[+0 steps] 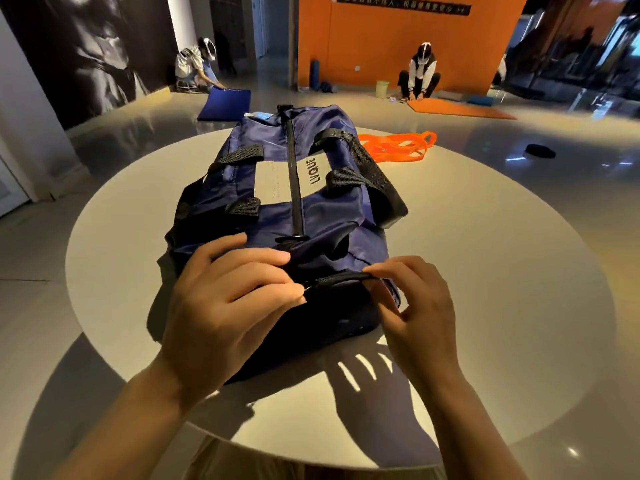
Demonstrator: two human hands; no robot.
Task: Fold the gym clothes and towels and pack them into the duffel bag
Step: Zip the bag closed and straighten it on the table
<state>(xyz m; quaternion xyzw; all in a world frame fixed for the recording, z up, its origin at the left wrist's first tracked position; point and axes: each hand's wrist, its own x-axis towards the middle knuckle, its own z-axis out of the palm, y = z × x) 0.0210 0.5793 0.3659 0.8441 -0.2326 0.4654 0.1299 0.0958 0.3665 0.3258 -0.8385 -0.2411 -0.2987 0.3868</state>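
A navy duffel bag with black straps and a grey label panel lies lengthwise on the round white table, its top zip shut. At the bag's near end runs a black end-pocket zip. My left hand lies on that end, and its fingertips pinch at the zip's left end. My right hand pinches the right part of the zip edge between thumb and forefinger. No clothes or towels show outside the bag.
Orange resistance bands lie on the table beyond the bag's right side. On the floor behind, one person kneels by a blue mat and another crouches by an orange mat. A dark disc lies on the floor.
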